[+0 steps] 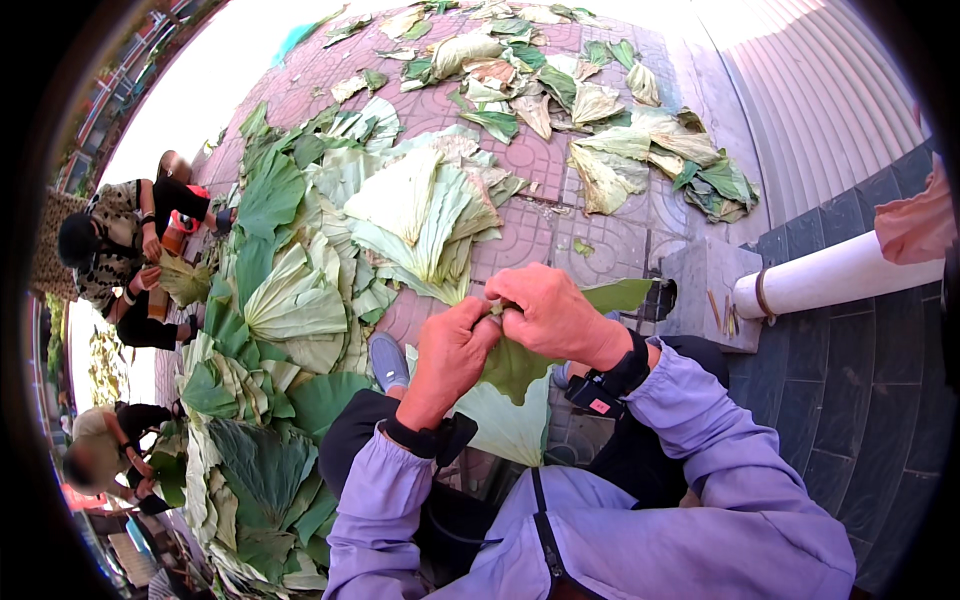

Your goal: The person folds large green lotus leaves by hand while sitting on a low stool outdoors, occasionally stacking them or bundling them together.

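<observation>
A green lotus leaf (515,371) hangs in front of me, partly hidden behind my hands. My left hand (440,358) pinches it near its gathered stem end, thumb and fingers pressed together. From the other side my right hand (562,312) has its fingers curled over the same spot, so the two hands almost touch. Below them a pale green lotus leaf (508,425) spreads out between my knees. Just ahead and to the left, a fanned stack of folded pale leaves (420,215) rests on the pavement.
A long heap of lotus leaves (270,470) runs along my left. Dry leaves (610,150) lie scattered farther off on the red paving. Two people (125,235) sit handling leaves at the far left. On the right are a stone block (700,290) and a white pipe (830,275).
</observation>
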{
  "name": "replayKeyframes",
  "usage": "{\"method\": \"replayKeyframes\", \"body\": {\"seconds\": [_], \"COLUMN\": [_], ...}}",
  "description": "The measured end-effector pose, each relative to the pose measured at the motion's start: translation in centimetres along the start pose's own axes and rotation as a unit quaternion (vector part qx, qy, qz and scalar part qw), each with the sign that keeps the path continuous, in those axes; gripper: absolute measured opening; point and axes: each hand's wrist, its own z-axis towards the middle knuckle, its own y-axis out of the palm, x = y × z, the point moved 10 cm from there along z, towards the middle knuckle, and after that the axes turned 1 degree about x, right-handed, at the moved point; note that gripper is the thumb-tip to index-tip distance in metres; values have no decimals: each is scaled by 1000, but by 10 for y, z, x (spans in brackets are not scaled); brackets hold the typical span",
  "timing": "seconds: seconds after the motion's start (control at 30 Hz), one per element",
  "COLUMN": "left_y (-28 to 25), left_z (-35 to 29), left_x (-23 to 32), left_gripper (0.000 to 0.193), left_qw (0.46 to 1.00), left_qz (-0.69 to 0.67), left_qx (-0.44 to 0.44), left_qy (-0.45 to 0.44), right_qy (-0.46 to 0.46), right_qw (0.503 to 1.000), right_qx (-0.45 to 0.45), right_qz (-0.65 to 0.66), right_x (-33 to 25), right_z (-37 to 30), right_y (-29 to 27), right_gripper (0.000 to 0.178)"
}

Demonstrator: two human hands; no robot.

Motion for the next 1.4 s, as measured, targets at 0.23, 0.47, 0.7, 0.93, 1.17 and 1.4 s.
{"method": "replayKeyframes", "body": {"seconds": [0.23,0.47,0.7,0.93,1.17,1.4], "left_y": [5,17,0,2,13,8], "left_z": [0,2,5,-1,-5,-20], "left_x": [-10,-23,10,18,-7,7], "left_gripper": [17,17,29,34,35,43], "left_qw": [999,976,998,992,978,935], "left_qz": [-18,-187,2,95,-106,-204], "left_qx": [45,-18,-42,-69,-168,-268], "left_qy": [-20,-106,42,45,-58,-106], "right_qy": [-14,-57,72,-33,-68,-40], "right_qw": [999,996,996,997,993,995], "right_qx": [19,-5,-31,-69,-74,-89], "right_qz": [-33,-75,46,-22,-53,38], "right_x": [2,-3,4,-9,-26,-36], "right_z": [2,1,3,0,-5,-8], "right_y": [-2,6,-1,12,12,9], "right_gripper": [11,10,17,16,16,15]}}
